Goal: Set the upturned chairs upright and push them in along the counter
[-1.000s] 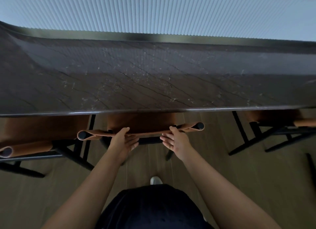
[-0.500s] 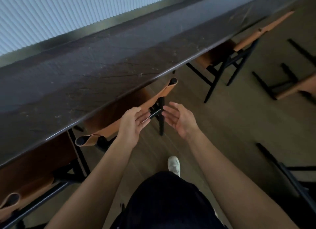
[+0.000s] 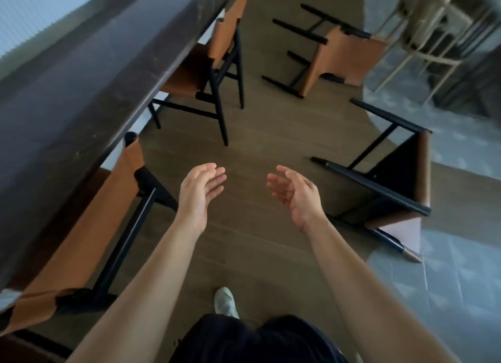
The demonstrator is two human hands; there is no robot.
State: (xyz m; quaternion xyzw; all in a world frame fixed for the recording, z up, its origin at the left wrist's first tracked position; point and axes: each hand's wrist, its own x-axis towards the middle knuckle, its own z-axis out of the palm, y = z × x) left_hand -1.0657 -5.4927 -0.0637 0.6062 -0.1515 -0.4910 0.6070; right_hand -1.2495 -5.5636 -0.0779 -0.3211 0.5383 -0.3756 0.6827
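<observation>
Far to the left of my left hand runs the dark counter (image 3: pixel 67 96), edge slanting away up-right. Tucked under it, just left of my left hand, one tan chair (image 3: pixel 89 227) stands upright, pushed in. A second upright chair (image 3: pixel 214 56) sits farther along the counter, ahead of my left hand.

My left hand (image 3: pixel 199 193) is empty, fingers loosely spread, palm facing inward, touching nothing. My right hand (image 3: pixel 296 193) is the same: open, slightly cupped, holding nothing. Both hang in the air over bare floor (image 3: pixel 244 151), near each other.

To the right of my right hand lies a tipped chair (image 3: pixel 401 183), black legs pointing toward me and the counter side, tan back on the far right. Its long leg rail runs diagonally, from near my right wrist outward and down-right. My right hand is clearly the nearer one, so I judge this chair is next. Another overturned chair (image 3: pixel 341 56) lies ahead and right of both hands, well apart, legs pointing left.

Pale stools at top right are too blurred to detail. No brands, labels or readable writing anywhere.
</observation>
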